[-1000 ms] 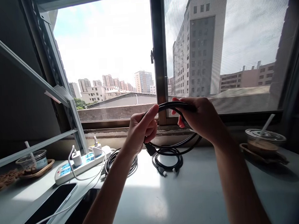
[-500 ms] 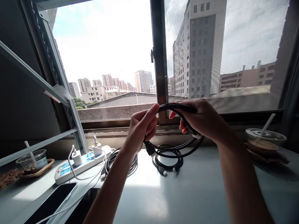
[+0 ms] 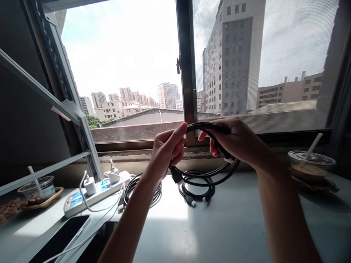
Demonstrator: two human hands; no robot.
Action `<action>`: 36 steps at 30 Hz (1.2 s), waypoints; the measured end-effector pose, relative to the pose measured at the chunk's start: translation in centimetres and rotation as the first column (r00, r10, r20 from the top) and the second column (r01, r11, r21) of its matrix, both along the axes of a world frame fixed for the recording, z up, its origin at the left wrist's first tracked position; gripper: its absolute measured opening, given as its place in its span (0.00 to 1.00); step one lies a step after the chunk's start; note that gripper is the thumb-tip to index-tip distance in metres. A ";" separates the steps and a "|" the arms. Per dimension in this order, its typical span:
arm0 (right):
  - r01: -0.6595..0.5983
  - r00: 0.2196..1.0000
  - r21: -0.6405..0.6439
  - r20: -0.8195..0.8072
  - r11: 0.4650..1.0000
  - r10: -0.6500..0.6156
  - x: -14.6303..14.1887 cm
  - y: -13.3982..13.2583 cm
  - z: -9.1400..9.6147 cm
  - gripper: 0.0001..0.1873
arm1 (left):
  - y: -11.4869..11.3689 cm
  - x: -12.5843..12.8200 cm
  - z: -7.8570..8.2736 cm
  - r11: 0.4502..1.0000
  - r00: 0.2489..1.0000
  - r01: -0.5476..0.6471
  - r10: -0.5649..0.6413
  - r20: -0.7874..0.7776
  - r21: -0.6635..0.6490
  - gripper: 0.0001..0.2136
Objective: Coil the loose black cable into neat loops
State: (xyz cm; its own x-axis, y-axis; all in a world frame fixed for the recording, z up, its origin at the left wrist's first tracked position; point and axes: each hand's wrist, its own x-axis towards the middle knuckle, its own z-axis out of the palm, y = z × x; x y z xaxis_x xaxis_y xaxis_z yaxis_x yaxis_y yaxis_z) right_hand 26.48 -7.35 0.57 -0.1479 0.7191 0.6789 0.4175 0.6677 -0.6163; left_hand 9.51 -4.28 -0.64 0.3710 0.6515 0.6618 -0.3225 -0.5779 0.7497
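I hold a looped black cable [image 3: 203, 127] up in front of the window with both hands. My left hand [image 3: 164, 151] pinches the loop's left side, and a black plug end hangs just below its fingers. My right hand [image 3: 237, 142] grips the right side of the loop, fingers wrapped around the strands. The lower arc of the loop hangs just above the grey table [image 3: 227, 230]. Below it lies a second coiled black cable [image 3: 197, 188], and a third coil [image 3: 141, 190] rests behind my left forearm.
A white power strip [image 3: 94, 190] with chargers plugged in sits at the left, a white wire trailing to a dark phone [image 3: 52, 248]. A lidded cup with a straw [image 3: 311, 165] stands at the right, another small cup [image 3: 37, 187] at the far left under a metal shelf frame.
My hands have dropped slightly and the right hand has turned the loop a little. The cable coils on the table have not moved.
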 end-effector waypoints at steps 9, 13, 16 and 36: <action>-0.005 1.000 0.008 -0.001 1.000 0.005 0.0 0.0 0.1 0.19 | 0.2 0.0 0.0 1.000 1.000 0.000 0.000 -0.012 -0.004 0.25; -0.007 1.000 0.009 -0.001 1.000 0.007 0.0 0.1 0.1 0.19 | 0.3 0.1 -0.1 1.000 1.000 0.003 -0.003 -0.011 -0.008 0.25; -0.010 1.000 0.004 -0.004 1.000 0.010 0.0 0.2 0.1 0.19 | 0.4 0.1 -0.1 1.000 1.000 0.011 -0.011 -0.014 -0.009 0.25; -0.106 0.989 -0.077 -0.109 0.991 0.097 0.2 0.3 0.2 0.16 | 0.7 0.4 0.0 0.993 0.997 -0.073 0.073 -0.005 -0.095 0.26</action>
